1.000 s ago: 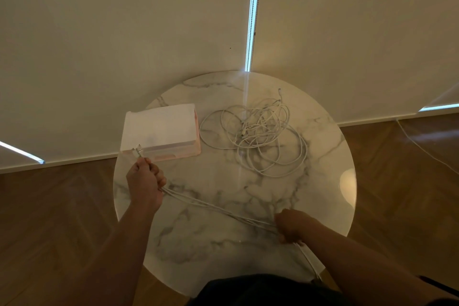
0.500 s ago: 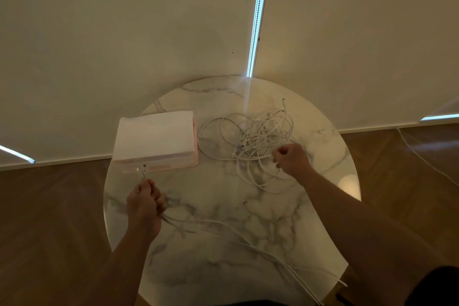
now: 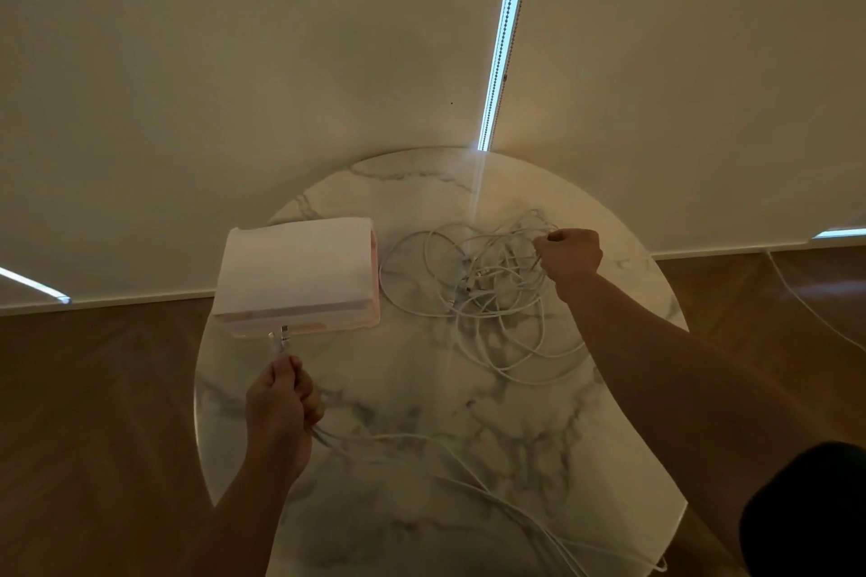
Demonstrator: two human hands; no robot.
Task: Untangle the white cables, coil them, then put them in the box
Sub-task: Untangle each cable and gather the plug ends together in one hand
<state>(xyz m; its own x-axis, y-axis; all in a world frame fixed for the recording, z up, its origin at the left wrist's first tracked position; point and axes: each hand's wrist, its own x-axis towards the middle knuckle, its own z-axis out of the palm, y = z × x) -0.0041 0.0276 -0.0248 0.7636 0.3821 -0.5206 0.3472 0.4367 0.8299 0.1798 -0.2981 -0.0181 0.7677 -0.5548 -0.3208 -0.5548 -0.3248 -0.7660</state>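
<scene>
A loose tangle of white cables lies right of the pale pink, white-topped box, while a separate bunch of strands trails across the near side, its plugs just beside the box.

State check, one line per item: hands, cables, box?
cable pile: tangled, on the table.
loose cables: slack, uncoiled, trailing off the near edge.
box: white top covers it; inside hidden.
left hand: grips loose cables.
right hand: pinches a pile strand.

box left, cable tangle right, bare table between
</scene>
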